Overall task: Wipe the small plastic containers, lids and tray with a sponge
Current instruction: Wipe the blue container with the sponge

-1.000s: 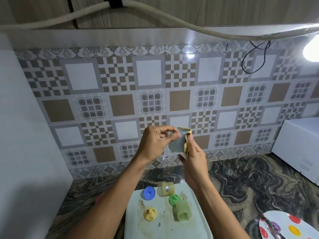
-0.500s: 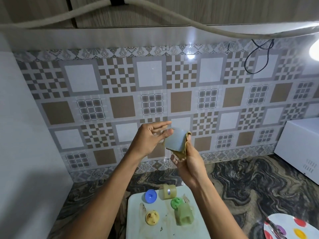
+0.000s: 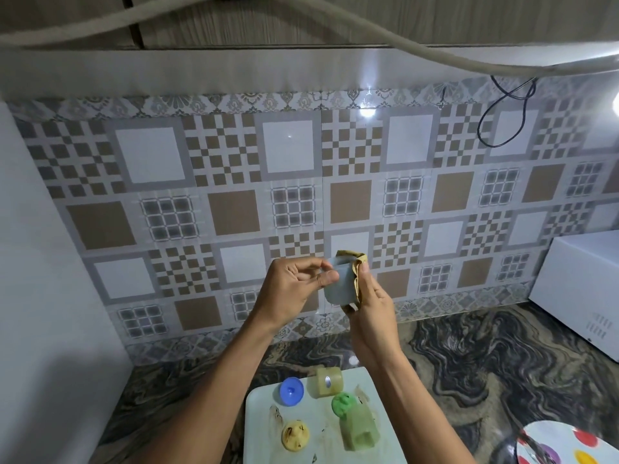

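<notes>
Both hands raised in front of the tiled wall, above the far end of the tray; left hand has fingers curled, thumb and fingertips pinching the left side of a small pale blue see-through container; container upright, slightly tilted, looks cloudy; right hand grips a thin yellow sponge folded over the container's right side and top rim, thumb pressing it against the wall, other fingers curled under it.

Tray is pale, smeared with brownish stains, sits on the dark marbled counter; on it: blue lid far left; yellowish container lying on its side just right of it; green lid touching a pale green container near right; yellow lid near left, dirty.

White microwave far right; spotted plate at near right corner.
</notes>
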